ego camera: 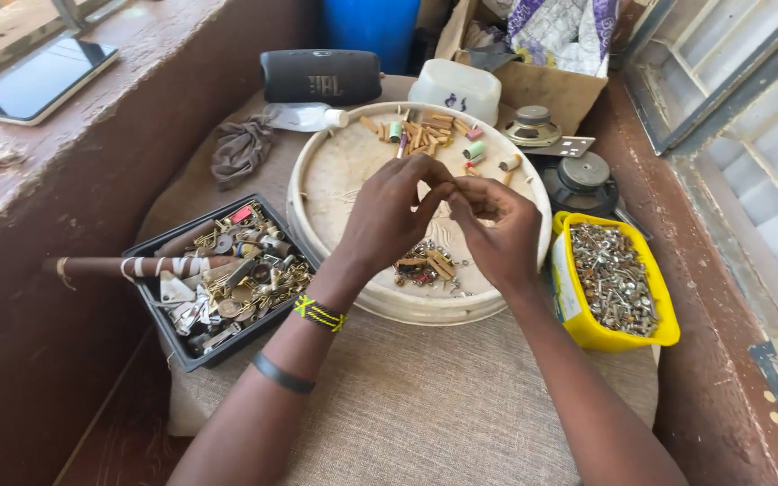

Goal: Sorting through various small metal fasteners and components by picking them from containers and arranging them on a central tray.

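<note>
My left hand (395, 214) and my right hand (495, 229) meet fingertip to fingertip above a round white tray (335, 175). The fingers of both hands pinch something very small between them; I cannot make out what it is. Under the hands, on the tray's near side, lies a small pile of tiny parts (427, 264), brown and metallic. At the tray's far rim lie several brown cylinders and small green and pink pieces (425, 133). My left wrist wears a yellow-and-black band and a dark band.
A black tray of keys and metal odds (227, 279) sits left, a striped stick across it. A yellow tub of screws (614, 279) stands right. Behind are a black speaker box (321, 76), white container (455, 88), loose speaker drivers (578, 180), cardboard box, grey rag. A tablet (38, 79) lies on the ledge.
</note>
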